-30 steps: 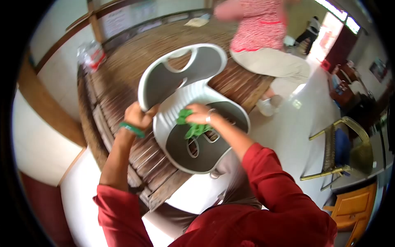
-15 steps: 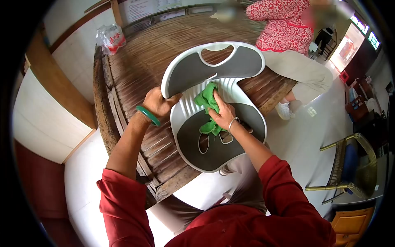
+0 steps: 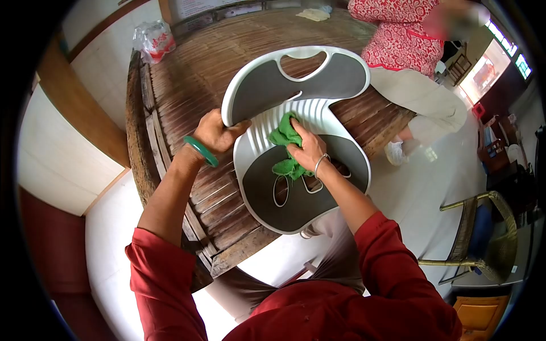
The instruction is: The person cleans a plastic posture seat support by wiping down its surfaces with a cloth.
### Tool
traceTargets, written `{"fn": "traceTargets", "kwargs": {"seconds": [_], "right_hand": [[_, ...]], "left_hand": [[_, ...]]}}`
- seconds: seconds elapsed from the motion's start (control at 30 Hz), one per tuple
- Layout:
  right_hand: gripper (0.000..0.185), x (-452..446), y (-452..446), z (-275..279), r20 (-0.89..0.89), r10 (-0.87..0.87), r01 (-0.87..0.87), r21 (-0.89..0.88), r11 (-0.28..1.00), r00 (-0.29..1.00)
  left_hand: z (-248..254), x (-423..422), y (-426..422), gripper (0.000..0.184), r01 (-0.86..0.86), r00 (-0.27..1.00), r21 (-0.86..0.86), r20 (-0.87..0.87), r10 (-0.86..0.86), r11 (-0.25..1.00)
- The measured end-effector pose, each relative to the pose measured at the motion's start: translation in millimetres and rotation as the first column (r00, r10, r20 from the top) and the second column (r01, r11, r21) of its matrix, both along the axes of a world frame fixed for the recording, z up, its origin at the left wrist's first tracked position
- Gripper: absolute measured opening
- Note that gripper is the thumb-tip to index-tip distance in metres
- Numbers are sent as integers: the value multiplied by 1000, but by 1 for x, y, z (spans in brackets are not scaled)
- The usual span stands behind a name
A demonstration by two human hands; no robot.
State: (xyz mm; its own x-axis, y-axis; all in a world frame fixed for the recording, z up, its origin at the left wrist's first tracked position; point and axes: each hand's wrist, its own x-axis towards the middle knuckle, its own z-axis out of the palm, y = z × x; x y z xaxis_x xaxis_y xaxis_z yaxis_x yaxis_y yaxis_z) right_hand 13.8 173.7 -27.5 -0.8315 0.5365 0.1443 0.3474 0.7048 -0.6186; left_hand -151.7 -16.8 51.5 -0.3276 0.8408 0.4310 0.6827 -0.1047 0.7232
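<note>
A white and grey plastic seat [image 3: 273,204] with a curved backrest rests on the slatted wooden bench. My left hand [image 3: 216,132], a green bangle at its wrist, grips the left edge of the backrest. In my right hand [image 3: 307,149] is a green cloth [image 3: 286,135], pressed on the white ribbed part between backrest and seat. One end of the cloth hangs over the grey seat surface, near its cut-out openings.
The slatted bench [image 3: 193,74] bears a plastic-wrapped pack [image 3: 154,41] at far left and a pale cloth [image 3: 314,15] at the back. A person in a red patterned top [image 3: 401,40] sits at right. A metal-framed chair [image 3: 483,236] stands on the floor.
Over the last second my right hand has moved with the green cloth from the seat's opening area up onto the ribbed part. My left hand keeps its grip on the backrest edge.
</note>
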Motion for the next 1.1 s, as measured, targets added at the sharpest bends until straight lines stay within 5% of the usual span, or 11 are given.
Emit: {"fn": "traceTargets", "kwargs": {"seconds": [0.07,0.13,0.43,0.5,0.57,0.7,0.87,1.0,1.1], "right_hand": [[67,2,-1,2,15,4,-5,46,999,1000],[63,5,-5,16,246,8,-37,115,993,969],[46,10,14,6,224,58,-68,37,997,973],[44,19,16,-9,89,53,-58,52,997,995],[41,23,19,-20,-281,29,-60,-103,993,959],[59,15,12,-17,-462,11,0,23,1000,887],[67,-5,14,-3,-269,24,-17,30,999,963],[70,-12,21,-20,-334,80,-31,151,988,939],[75,-8,14,-9,-130,27,-11,123,992,991]], "left_hand": [[0,1,-2,25,-10,999,-2,-31,10,1000],[2,3,-1,25,-62,997,-90,-44,58,994],[9,25,-5,32,-280,954,-164,-156,256,946],[9,21,-6,30,-289,953,-210,-156,260,934],[10,20,-8,29,-266,959,-197,-153,238,944],[9,19,-7,33,-241,965,-119,-132,225,963],[1,1,-8,30,-100,994,-145,-58,92,984],[10,3,-9,30,-61,998,-177,4,62,982],[18,7,-7,32,-90,995,-204,-69,78,975]]}}
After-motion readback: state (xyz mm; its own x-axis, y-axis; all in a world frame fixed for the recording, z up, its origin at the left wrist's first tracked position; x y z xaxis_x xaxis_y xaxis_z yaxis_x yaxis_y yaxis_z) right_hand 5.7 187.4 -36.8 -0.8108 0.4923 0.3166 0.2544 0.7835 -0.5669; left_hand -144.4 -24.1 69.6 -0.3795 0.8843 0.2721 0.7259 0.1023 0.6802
